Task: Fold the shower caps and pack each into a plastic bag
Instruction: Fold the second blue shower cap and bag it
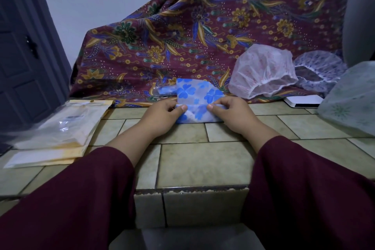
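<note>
Head view shows both hands meeting over a blue-flowered shower cap [199, 105] that lies partly folded on the tiled bench [198, 160], close to the bench's far edge. Left hand [162, 116] has a narrow grip on the cap's folded near-left edge, thumb and forefinger pinching the plastic; right hand [233, 114] pinches the same fold at its right end, thumb on top. Between the two grips the fold runs roughly level, and the cap's unfolded part spreads away from the hands onto a maroon batik cloth [182, 32] that drapes down over something bulky at the back. Both forearms come in from the bottom of the view in dark red sleeves [81, 199]. To the right of the hands, on the cloth's lower edge, a white shower cap with faint red print [263, 71] sits puffed up with its elastic opening facing forward; just beside it, farther right, lies a white cap with a blue pattern [320, 73]. A pale cap or bag with green print [353, 99] fills the right edge, and a flat white object [304, 101] lies in front of the caps. At the left, a stack of plastic bags [63, 134] with yellowish backing rests on the bench, well apart from the hands.
</note>
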